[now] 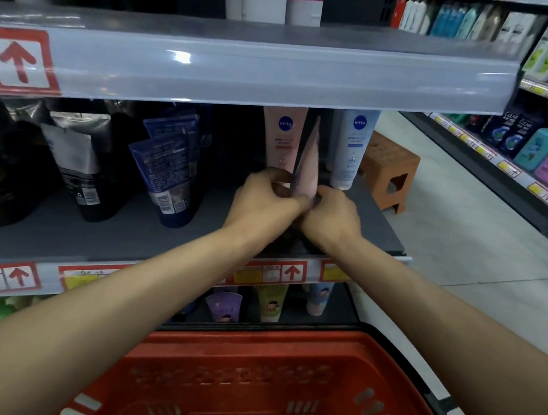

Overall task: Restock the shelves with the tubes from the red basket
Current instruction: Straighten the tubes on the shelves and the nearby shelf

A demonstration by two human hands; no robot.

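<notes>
A pink tube (309,163) stands cap-down on the grey middle shelf (123,244), turned edge-on. My left hand (266,201) and my right hand (330,214) both pinch its lower end from either side. Just behind it stands another pink tube (281,136) facing forward, and a white-blue tube (350,147) stands to the right. The red basket (277,397) sits below my arms; no tubes show inside it.
Dark blue tubes (170,167) and black pouches (74,162) lean on the same shelf to the left. The upper shelf edge (248,66) overhangs closely. Small tubes (268,299) stand on the shelf below. An orange stool (391,170) and an aisle with bottles lie to the right.
</notes>
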